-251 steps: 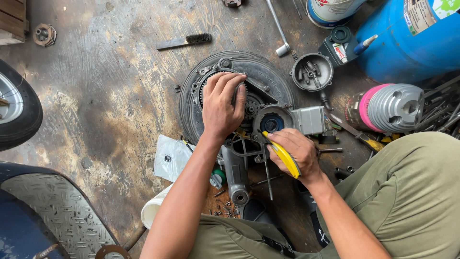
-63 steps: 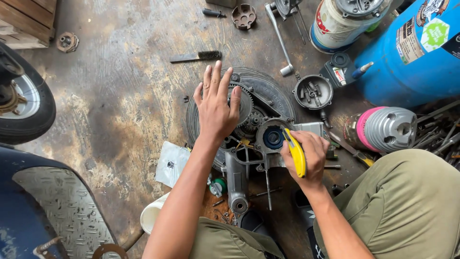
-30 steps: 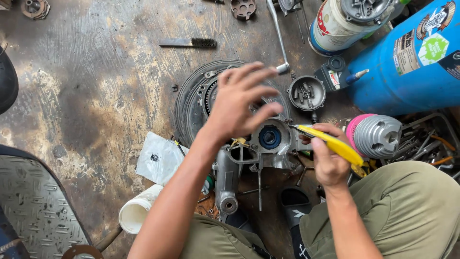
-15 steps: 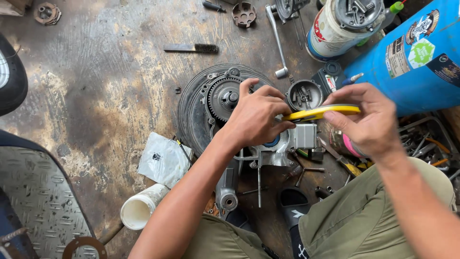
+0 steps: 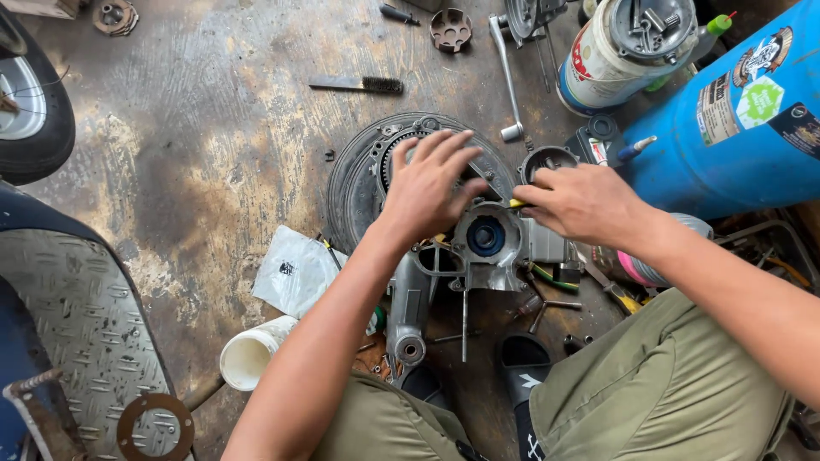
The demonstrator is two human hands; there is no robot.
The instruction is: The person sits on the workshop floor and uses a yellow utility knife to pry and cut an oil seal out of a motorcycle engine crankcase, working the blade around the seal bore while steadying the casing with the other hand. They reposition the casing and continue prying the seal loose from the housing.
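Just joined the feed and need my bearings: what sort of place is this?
Most likely a motorcycle or scooter repair workshop. A grey metal engine casing lies dismantled on the stained concrete floor, with a black rubber wheel tyre at the left and a long metal wrench lying loose.

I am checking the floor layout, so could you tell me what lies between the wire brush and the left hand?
In the head view, only bare stained floor and the dark round engine disc's rim separate the wire brush from the left hand.
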